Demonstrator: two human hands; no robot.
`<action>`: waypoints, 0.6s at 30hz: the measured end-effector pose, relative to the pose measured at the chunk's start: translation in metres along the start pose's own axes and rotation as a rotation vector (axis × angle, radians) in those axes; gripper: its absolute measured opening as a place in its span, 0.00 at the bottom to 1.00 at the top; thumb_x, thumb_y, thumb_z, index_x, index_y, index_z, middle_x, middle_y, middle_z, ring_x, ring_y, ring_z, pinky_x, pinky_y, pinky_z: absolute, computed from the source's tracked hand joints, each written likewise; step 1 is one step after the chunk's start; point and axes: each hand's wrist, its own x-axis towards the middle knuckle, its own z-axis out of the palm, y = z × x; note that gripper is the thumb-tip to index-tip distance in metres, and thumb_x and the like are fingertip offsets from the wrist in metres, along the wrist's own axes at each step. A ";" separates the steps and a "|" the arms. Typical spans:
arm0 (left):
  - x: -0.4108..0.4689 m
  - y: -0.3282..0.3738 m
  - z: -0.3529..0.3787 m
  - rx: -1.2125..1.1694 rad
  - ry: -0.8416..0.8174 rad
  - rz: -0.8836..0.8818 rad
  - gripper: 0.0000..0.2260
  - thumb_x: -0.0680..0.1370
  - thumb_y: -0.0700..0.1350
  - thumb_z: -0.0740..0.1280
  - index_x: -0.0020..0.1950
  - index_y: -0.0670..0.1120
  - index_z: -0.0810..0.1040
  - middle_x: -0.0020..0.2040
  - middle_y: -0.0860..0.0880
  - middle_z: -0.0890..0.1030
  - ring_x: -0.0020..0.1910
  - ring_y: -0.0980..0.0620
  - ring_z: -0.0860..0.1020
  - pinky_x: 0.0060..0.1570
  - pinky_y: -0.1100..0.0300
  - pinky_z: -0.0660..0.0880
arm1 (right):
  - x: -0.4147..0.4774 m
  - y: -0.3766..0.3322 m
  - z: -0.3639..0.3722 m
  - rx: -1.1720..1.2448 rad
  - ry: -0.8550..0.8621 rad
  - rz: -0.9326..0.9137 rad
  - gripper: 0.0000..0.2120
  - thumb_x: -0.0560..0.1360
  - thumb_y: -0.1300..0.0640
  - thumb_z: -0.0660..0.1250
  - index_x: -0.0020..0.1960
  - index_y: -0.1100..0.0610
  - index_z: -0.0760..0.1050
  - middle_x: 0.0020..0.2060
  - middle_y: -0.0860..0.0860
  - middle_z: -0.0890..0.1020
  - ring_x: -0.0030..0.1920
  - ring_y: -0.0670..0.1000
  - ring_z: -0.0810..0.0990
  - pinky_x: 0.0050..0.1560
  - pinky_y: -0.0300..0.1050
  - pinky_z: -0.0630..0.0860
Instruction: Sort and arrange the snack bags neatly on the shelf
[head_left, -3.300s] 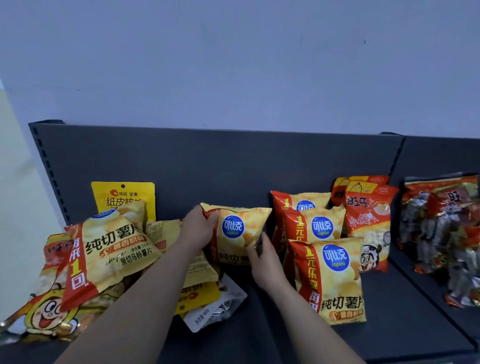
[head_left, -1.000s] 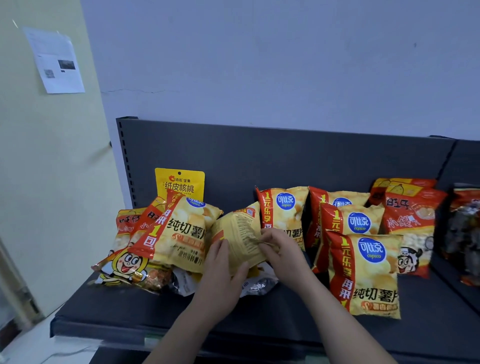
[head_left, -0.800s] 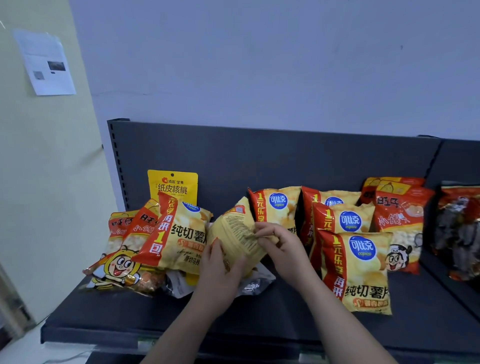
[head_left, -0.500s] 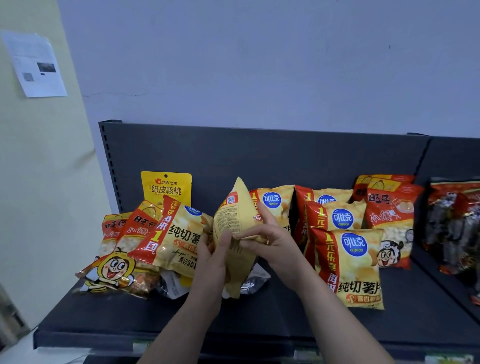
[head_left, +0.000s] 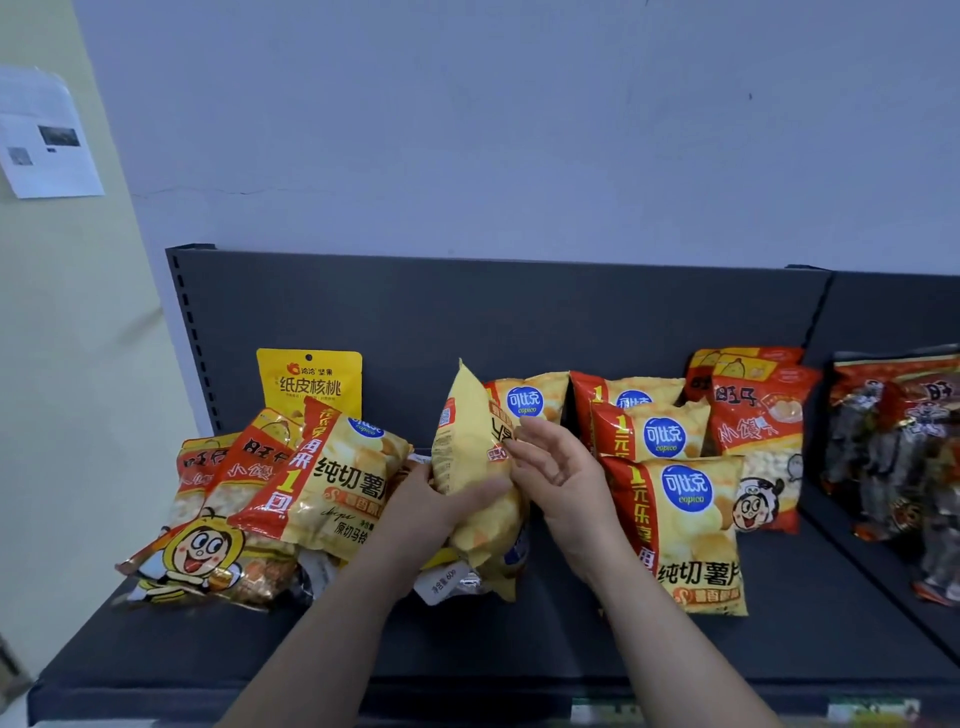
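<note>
Chip bag (head_left: 478, 483) upright between both half-open hands (head_left: 558, 475)

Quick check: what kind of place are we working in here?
Likely a small shop or a mock retail setup: a dark metal display shelf with a slotted back panel, stocked with packaged snack bags, price-tag strip along its front edge.

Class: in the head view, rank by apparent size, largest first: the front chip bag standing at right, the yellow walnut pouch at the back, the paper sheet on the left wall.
1. Front chip bag, also nearest.
2-3. Walnut pouch, half hidden, and paper sheet, look alike; unranked.
</note>
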 end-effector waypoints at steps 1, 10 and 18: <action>0.002 0.000 0.000 0.022 0.003 0.018 0.38 0.55 0.57 0.83 0.61 0.49 0.77 0.52 0.49 0.85 0.50 0.48 0.84 0.53 0.47 0.80 | 0.001 0.002 -0.002 -0.034 0.011 0.009 0.24 0.74 0.70 0.69 0.65 0.49 0.72 0.58 0.45 0.79 0.60 0.42 0.79 0.56 0.36 0.77; 0.011 -0.011 0.009 -0.369 -0.030 0.034 0.32 0.66 0.40 0.76 0.65 0.53 0.67 0.59 0.43 0.80 0.52 0.40 0.83 0.48 0.43 0.80 | 0.001 0.015 -0.023 0.075 -0.057 0.407 0.33 0.66 0.42 0.77 0.66 0.53 0.73 0.55 0.52 0.84 0.55 0.54 0.83 0.60 0.54 0.78; 0.010 -0.024 0.004 -0.098 -0.180 0.115 0.33 0.66 0.54 0.79 0.67 0.58 0.69 0.60 0.51 0.80 0.56 0.51 0.82 0.52 0.55 0.80 | 0.006 0.021 -0.031 -0.005 0.132 0.331 0.22 0.71 0.45 0.72 0.63 0.49 0.74 0.52 0.48 0.85 0.51 0.49 0.85 0.51 0.47 0.81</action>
